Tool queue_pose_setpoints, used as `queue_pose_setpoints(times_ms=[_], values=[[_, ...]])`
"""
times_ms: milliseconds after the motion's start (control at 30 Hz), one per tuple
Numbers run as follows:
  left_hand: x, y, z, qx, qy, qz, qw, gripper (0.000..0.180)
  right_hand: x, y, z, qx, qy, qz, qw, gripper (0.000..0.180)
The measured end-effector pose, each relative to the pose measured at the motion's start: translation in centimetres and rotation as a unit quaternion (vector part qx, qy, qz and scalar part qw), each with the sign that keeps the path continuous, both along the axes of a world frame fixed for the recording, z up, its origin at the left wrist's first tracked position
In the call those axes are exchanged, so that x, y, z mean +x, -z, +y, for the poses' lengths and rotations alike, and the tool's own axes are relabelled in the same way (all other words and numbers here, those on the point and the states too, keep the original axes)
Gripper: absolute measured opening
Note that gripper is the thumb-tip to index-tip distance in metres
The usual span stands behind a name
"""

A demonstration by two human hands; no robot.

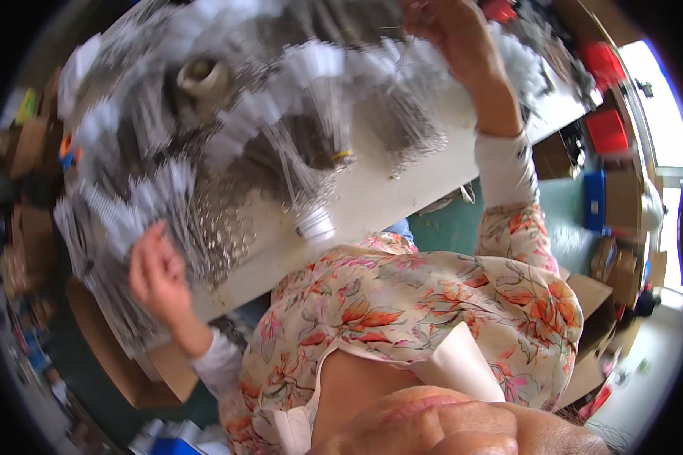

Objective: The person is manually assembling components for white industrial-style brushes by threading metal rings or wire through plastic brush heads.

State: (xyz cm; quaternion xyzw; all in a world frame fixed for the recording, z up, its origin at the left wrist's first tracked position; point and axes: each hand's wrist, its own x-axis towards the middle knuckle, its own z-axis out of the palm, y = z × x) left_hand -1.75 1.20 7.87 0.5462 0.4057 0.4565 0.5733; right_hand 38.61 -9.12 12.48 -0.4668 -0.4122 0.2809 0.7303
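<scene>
Bundles: thin grey metal wires with white tags [140, 208] lie in blurred heaps across the white table [402, 189].
Left hand [158, 277]: at the table's near left edge, fingers curled against a tagged bundle; a firm hold cannot be told through the blur.
Right hand [451, 30]: raised at the far side, fingertips pinched together on a few fine wires [402, 53].
Between them: a round beige spool [201, 76] and a small white cup [316, 225].
Surroundings: red bins [605, 129], cardboard boxes [622, 197], a green floor [448, 227].
</scene>
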Motion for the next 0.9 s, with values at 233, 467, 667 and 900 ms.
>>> queue_pose_setpoints(times_ms=[233, 467, 667, 900], values=[[9.9, 4.2, -0.8, 0.366, 0.136, 0.035, 0.920, 0.020, -18.2, 3.8, 3.1, -0.024, -0.165, -0.210, 0.963, 0.021], [8.3, 2.4, -2.1, 0.291, 0.094, -0.022, 0.952, 0.012, -15.1, 8.1, 2.4, -0.091, -0.182, 0.039, 0.978, 0.033], [8.6, 4.1, -2.4, 0.584, 0.131, 0.130, 0.791, 0.041, -16.8, 8.4, 2.9, -0.013, -0.257, 0.461, 0.849, 0.024], [6.9, 0.5, -0.6, 0.441, 0.203, 0.017, 0.874, 0.084, -17.4, 5.2, 1.2, -0.206, -0.281, -0.120, 0.930, 0.014]])
